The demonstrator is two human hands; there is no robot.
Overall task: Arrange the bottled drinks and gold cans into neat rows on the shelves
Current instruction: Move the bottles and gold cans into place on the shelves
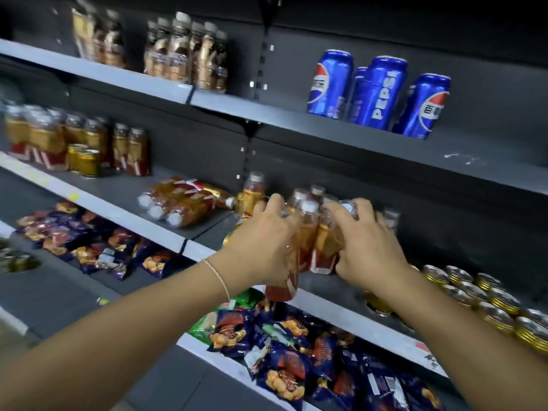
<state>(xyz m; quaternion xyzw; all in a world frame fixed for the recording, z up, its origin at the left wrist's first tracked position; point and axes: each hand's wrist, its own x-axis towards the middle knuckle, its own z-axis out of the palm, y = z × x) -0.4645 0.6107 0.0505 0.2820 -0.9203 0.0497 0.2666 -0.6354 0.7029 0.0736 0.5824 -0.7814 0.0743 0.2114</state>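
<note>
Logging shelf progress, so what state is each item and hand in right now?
Left hand: grips bottle cluster.
Right hand: grips bottle cluster.
Bottle cluster: roughly upright, bunched between both hands.
Loose bottles: lying on their sides.
Gold cans: upright, in rows.
Blue cans: upright, loosely grouped.

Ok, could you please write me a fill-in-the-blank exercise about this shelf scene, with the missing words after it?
1. The Pepsi cans on the shelf above the hands are ___ in colour.
2. Left of the amber drink bottles gripped by the left hand and right hand, other bottles lie on their ___.
3. The rows of gold cans stand to the ___ of the right hand.
Missing words: blue; sides; right.
</note>
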